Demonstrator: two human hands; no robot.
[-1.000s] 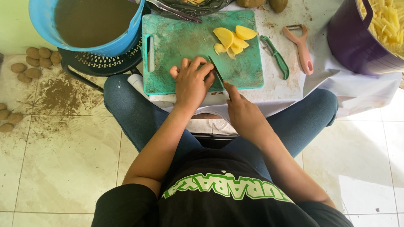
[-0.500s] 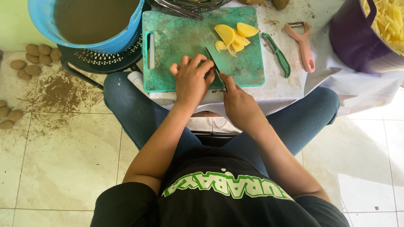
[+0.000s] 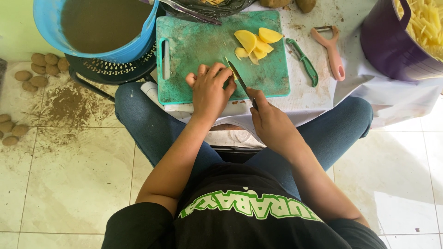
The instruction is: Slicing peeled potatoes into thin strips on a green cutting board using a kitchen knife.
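Observation:
My left hand presses down on a piece of peeled potato, mostly hidden under the fingers, on the green cutting board. My right hand grips a knife whose blade lies against my left fingertips, a thin yellow slice at its tip. A pile of yellow potato slices lies on the board's far right part.
A green peeler and a pink peeler lie right of the board. A purple bucket holds cut potato sticks. A blue bucket of muddy water stands far left. Unpeeled potatoes lie on the tiled floor.
The knife slid forward through the potato, then drew back toward me. My left hand stayed pressed on the potato.

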